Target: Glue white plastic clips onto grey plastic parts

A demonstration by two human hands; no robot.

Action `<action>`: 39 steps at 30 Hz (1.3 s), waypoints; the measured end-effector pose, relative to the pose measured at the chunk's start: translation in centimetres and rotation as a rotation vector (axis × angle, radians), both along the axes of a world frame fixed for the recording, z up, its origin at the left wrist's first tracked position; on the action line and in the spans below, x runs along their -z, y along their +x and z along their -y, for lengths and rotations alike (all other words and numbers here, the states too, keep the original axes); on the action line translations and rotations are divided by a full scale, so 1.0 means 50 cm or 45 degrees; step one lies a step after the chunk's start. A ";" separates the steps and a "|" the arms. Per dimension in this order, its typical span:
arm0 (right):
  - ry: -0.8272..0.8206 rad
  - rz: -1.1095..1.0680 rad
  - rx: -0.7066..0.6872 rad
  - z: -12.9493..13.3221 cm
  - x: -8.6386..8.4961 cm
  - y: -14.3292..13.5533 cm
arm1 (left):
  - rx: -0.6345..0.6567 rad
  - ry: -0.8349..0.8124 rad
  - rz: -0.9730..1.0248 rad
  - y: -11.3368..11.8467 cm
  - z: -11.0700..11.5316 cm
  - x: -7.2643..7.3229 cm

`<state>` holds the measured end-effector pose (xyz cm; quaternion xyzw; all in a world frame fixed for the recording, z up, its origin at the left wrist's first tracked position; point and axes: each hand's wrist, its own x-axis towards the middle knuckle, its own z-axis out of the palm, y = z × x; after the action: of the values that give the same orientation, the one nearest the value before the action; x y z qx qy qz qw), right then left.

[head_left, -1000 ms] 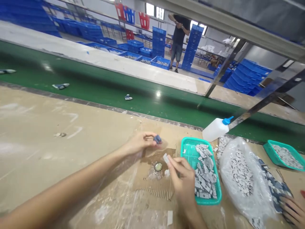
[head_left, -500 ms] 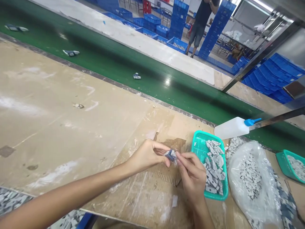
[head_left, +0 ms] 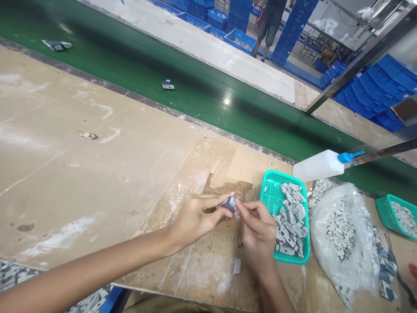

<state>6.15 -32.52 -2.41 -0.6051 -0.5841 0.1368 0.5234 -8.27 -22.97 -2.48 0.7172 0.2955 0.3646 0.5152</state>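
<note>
A small dark blue and light grey plastic piece point(head_left: 230, 202) is pinched between my two hands, above a torn cardboard patch on the table. My left hand point(head_left: 197, 217) grips its left side between thumb and fingers. On its right side, the thumb and fingertips of my right hand point(head_left: 259, 232) are closed on the same piece, covering part of it. Just right of that hand stands a green basket point(head_left: 272, 191) with loose grey pieces point(head_left: 291, 226). A white squeeze bottle point(head_left: 318, 165) with a blue nozzle lies behind the basket.
A clear plastic bag point(head_left: 358, 234) of small grey pieces lies right of the basket, near a second green basket point(head_left: 384, 213). Beyond the table runs a green belt point(head_left: 202, 98) carrying blue-grey pieces point(head_left: 168, 84). A metal post point(head_left: 339, 78) rises at the right. A person point(head_left: 269, 26) stands beyond.
The pieces on the belt have shifted left, and one has left the view. The camera view has moved slightly. Both hands still hold the piece, which looks turned a little.
</note>
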 end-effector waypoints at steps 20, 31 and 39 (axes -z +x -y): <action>-0.021 -0.217 0.296 0.007 -0.003 -0.037 | -0.184 0.382 -0.089 0.028 0.029 -0.011; 0.060 -0.259 0.320 0.006 -0.010 -0.047 | -0.285 0.116 -0.020 0.042 0.042 -0.042; 0.063 -0.190 0.288 0.002 -0.001 -0.053 | -0.280 0.050 -0.148 0.037 0.034 -0.039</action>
<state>3.51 -32.62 -2.34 -0.6422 -0.4748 0.1070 0.5922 -6.39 -24.66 -0.52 0.7104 0.3944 0.3824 0.4400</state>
